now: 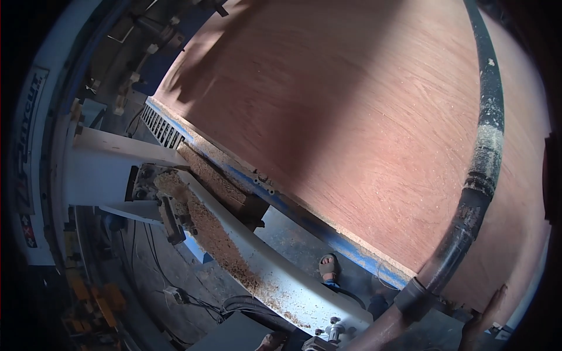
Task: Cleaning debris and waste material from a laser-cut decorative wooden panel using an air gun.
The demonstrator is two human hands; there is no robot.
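Note:
A large reddish-brown plywood sheet (363,117) lies flat on a saw table and fills most of the view. Its near edge runs along a blue rail (304,216). At the lower right, what looks like my right hand (483,316) sits in shadow against the sheet's near corner, and its grip is too dim to read. My left hand is out of the picture. My foot in a sandal (328,266) stands on the floor below the rail.
A dusty black hose (489,134) arcs over the sheet's right side down to a cuff (413,301). A white machine beam (246,257) heaped with sawdust runs diagonally below the rail. Cables lie on the floor (175,292) at left.

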